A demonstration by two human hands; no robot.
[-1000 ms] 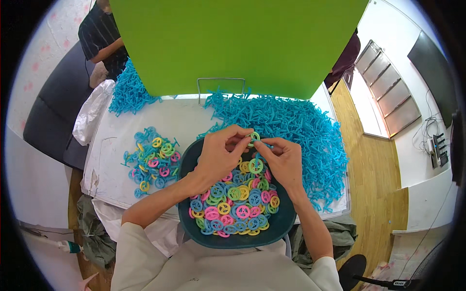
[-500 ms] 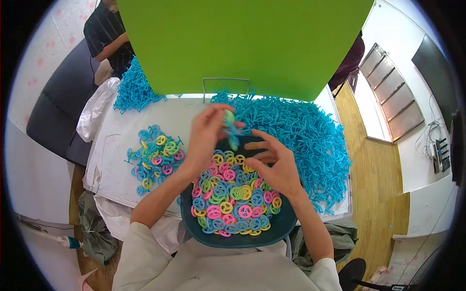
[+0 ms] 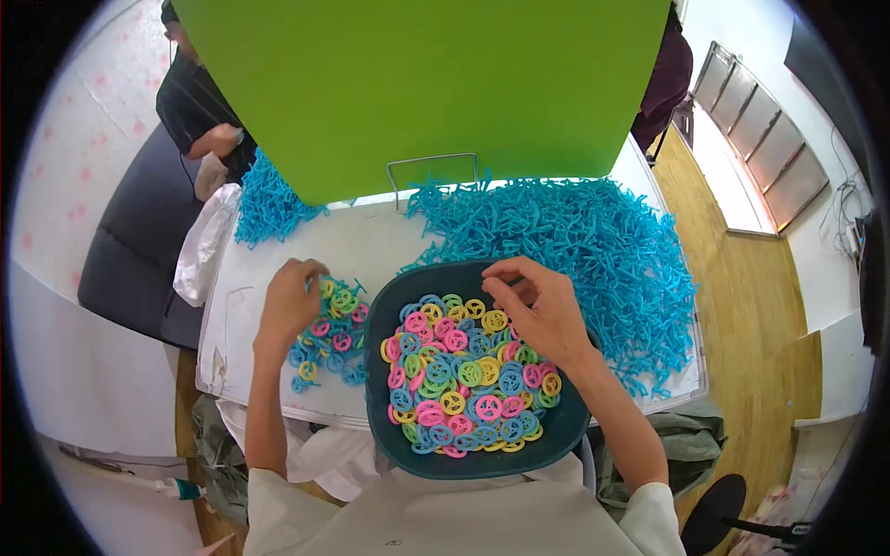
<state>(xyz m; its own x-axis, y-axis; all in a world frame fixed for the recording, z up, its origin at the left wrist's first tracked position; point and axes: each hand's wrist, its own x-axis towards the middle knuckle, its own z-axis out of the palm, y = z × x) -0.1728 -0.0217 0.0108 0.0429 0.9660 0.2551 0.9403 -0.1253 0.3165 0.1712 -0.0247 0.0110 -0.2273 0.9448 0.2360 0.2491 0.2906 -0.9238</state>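
Observation:
My left hand [image 3: 291, 304] is bent over a small pile of toy parts [image 3: 336, 343] on the left of the table: blue pieces with pink, yellow and green wheels on them. Its fingertips are partly hidden, so what they hold does not show. Above the right part of a dark green basin [image 3: 380, 422], my right hand [image 3: 540, 310] hangs with fingers loosely bent and apart, nothing visible in them. The basin sits at my lap, full of small spoked plastic wheels [image 3: 471, 373] in blue, pink, yellow and green.
A large heap of blue plastic sticks [image 3: 612, 269] covers the table's right side; a smaller blue heap [image 3: 269, 204] lies far left. A green panel [image 3: 417, 93] with a wire stand [image 3: 431, 159] rises behind. Another person [image 3: 199, 102] sits beyond at the left.
My left hand has moved left from above the basin, where it held a blue piece with wheels, to the small pile. My right hand stays over the basin. The view has shifted slightly.

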